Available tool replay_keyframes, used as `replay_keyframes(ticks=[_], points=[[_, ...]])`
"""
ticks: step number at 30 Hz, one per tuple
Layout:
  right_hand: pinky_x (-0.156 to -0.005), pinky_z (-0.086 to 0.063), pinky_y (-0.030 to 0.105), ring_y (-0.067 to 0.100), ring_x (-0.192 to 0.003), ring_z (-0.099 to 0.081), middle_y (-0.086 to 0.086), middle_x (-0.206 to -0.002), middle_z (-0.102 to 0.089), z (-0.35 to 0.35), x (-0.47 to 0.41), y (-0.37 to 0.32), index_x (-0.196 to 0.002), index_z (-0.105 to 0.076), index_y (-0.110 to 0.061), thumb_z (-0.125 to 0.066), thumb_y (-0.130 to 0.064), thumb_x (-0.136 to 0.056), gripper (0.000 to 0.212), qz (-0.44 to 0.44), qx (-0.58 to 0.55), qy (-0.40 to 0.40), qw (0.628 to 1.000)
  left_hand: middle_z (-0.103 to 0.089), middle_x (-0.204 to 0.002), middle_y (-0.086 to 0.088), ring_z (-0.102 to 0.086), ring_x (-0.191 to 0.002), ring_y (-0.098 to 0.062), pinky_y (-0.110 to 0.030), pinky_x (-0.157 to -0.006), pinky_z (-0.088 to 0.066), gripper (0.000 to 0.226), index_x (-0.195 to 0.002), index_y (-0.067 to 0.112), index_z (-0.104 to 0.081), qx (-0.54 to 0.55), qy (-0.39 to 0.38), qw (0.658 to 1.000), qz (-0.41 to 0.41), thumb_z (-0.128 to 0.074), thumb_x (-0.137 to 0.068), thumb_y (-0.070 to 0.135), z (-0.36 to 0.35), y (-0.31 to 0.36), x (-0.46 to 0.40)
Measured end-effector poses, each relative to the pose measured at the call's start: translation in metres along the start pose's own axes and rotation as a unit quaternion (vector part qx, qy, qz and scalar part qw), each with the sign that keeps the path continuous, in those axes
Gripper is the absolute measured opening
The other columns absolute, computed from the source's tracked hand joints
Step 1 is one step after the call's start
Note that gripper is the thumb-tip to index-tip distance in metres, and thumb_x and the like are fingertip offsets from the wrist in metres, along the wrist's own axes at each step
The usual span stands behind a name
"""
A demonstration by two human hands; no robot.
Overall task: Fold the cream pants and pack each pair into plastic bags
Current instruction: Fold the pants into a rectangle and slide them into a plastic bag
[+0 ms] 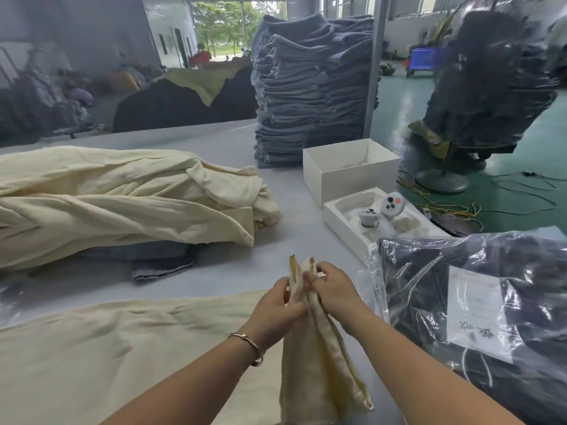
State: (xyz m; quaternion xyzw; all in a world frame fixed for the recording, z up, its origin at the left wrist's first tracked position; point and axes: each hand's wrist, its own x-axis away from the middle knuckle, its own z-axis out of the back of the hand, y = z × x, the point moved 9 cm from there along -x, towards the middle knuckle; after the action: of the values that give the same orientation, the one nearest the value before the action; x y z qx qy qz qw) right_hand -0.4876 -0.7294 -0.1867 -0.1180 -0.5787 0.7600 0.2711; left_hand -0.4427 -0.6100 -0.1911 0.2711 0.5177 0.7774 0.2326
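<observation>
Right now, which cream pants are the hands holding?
The pair lying nearest the person: left hand and right hand pinch its lifted end together. The heaped cream pants behind lie untouched.

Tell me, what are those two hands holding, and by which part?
Both the left hand and the right hand pinch the raised end of the cream fabric pants, close together near its top edge.
</observation>
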Motion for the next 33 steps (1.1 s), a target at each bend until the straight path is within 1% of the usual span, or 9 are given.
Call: replay_keyframes(ticks=[5, 12, 16, 20, 23, 25, 27, 30, 33], points=[[-0.059, -0.033, 0.028, 0.016, -0.063, -0.042, 0.003, -0.069, -0.05, 0.003, -0.007, 0.004, -0.085, -0.058, -0.001, -0.055, -0.019, -0.094, 0.02, -0.007, -0.02, 0.025, 0.999, -0.065, -0.086, -0.004, -0.059, -0.08, -0.021, -0.036, -0.073, -0.048, 0.031, -0.089, 0.012, -0.06, -0.003, 0.137, 0.99, 0.027, -0.052, -0.076, 0.038, 0.033, -0.007, -0.006], [-0.062, -0.036, 0.031, 0.015, -0.062, -0.046, -0.004, -0.067, -0.051, 0.035, -0.012, -0.012, -0.084, -0.054, -0.011, -0.052, -0.027, -0.096, 0.02, 0.043, 0.06, 0.148, 0.986, -0.048, -0.074, -0.01, -0.043, -0.071, -0.021, -0.034, -0.067, -0.035, 0.02, -0.078, 0.009, -0.056, 0.084, 0.144, 0.984, 0.061, -0.056, -0.093, 0.022, 0.052, -0.017, -0.019], [-0.063, -0.042, 0.033, 0.013, -0.058, -0.051, -0.004, -0.064, -0.057, 0.019, -0.008, -0.031, -0.088, -0.056, -0.015, -0.053, -0.035, -0.096, 0.022, 0.091, 0.066, 0.076, 0.991, -0.062, -0.083, -0.01, -0.058, -0.074, -0.023, -0.031, -0.062, -0.05, 0.015, -0.094, 0.006, -0.069, 0.196, 0.004, 0.977, 0.084, -0.057, -0.091, 0.015, 0.006, 0.009, -0.015], [-0.066, -0.043, 0.035, 0.015, -0.074, -0.059, -0.006, -0.075, -0.062, 0.011, -0.009, -0.033, -0.089, -0.055, -0.023, -0.06, -0.062, -0.081, 0.04, 0.077, 0.171, 0.018, 0.982, -0.064, -0.101, -0.007, -0.061, -0.09, -0.018, -0.035, -0.079, -0.053, 0.044, -0.124, 0.007, -0.058, 0.199, -0.142, 0.968, 0.047, -0.04, -0.087, -0.009, -0.035, 0.032, -0.006], [-0.063, -0.036, 0.036, 0.026, -0.071, -0.052, -0.002, -0.064, -0.052, 0.027, -0.015, -0.03, -0.068, -0.046, -0.016, -0.059, -0.019, -0.085, 0.021, 0.089, 0.232, 0.027, 0.968, -0.058, -0.109, -0.006, -0.057, -0.1, -0.016, -0.033, -0.09, -0.05, 0.054, -0.129, 0.013, -0.055, 0.215, -0.235, 0.947, 0.038, -0.05, -0.078, -0.003, -0.045, 0.024, 0.002], [-0.062, -0.036, 0.037, 0.029, -0.071, -0.05, 0.002, -0.062, -0.05, 0.04, -0.019, -0.025, -0.065, -0.045, -0.012, -0.05, 0.001, -0.078, 0.019, 0.082, 0.267, 0.018, 0.96, -0.059, -0.117, -0.001, -0.055, -0.109, -0.012, -0.027, -0.093, -0.046, 0.052, -0.127, 0.022, -0.058, 0.123, -0.22, 0.967, 0.026, -0.059, -0.077, 0.011, -0.031, 0.002, -0.002], [-0.058, -0.034, 0.034, 0.026, -0.067, -0.049, 0.001, -0.06, -0.051, 0.06, -0.022, -0.022, -0.065, -0.05, -0.01, -0.046, 0.01, -0.071, 0.021, 0.063, 0.258, 0.029, 0.964, -0.06, -0.121, 0.0, -0.055, -0.112, -0.013, -0.016, -0.093, -0.04, 0.038, -0.122, 0.019, -0.063, -0.113, -0.1, 0.987, -0.05, -0.064, -0.084, 0.017, 0.015, -0.02, -0.018], [-0.051, -0.032, 0.027, 0.02, -0.06, -0.048, 0.001, -0.056, -0.051, 0.087, -0.025, -0.015, -0.064, -0.059, -0.013, -0.041, 0.015, -0.067, 0.033, 0.03, 0.208, 0.067, 0.975, -0.058, -0.119, -0.004, -0.051, -0.116, -0.023, -0.025, -0.099, -0.035, 0.028, -0.119, 0.016, -0.062, -0.447, 0.058, 0.885, -0.113, -0.051, -0.093, 0.017, 0.101, -0.05, -0.031], [-0.05, -0.032, 0.025, 0.02, -0.059, -0.048, 0.002, -0.055, -0.051, 0.091, -0.026, -0.014, -0.064, -0.059, -0.012, -0.041, 0.016, -0.067, 0.033, 0.032, 0.202, 0.081, 0.975, -0.044, -0.142, 0.004, -0.037, -0.133, -0.018, -0.031, -0.108, -0.032, 0.047, -0.141, 0.023, -0.042, -0.552, 0.098, 0.828, 0.003, -0.05, -0.095, 0.032, 0.187, -0.103, -0.037]])
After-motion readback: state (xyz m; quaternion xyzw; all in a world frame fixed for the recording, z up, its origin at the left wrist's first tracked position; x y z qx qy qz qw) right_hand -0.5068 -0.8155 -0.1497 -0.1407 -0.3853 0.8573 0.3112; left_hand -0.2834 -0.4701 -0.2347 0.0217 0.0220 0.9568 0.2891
